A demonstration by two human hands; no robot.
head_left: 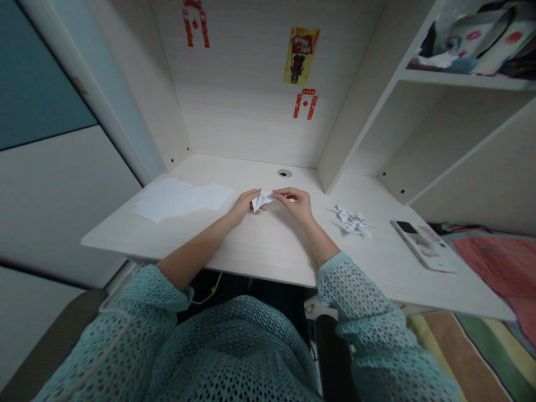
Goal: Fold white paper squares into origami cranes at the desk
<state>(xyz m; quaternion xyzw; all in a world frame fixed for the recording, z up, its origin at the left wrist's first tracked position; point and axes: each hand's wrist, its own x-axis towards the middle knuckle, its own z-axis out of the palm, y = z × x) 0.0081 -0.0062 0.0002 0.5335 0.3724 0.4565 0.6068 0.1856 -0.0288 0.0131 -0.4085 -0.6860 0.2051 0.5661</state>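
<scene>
A small piece of folded white paper (262, 200) is held just above the desk, between both hands. My left hand (246, 204) closes on its left side, with fingers partly hidden behind the paper. At the right end, my right hand (296, 202) pinches the paper between thumb and fingertips. Sheets of white paper (180, 196) lie spread on the desk left of my left hand. To the right of my right hand sits a small heap of folded white paper pieces (352, 221).
The white desk (259, 257) has a round cable hole (285, 173) near the back panel. A white tablet-like device (421, 245) lies at the right. A vertical divider (355, 134) rises behind the paper heap, and a packed shelf (464, 79) hangs upper right. Red cloth (498, 262) borders the desk.
</scene>
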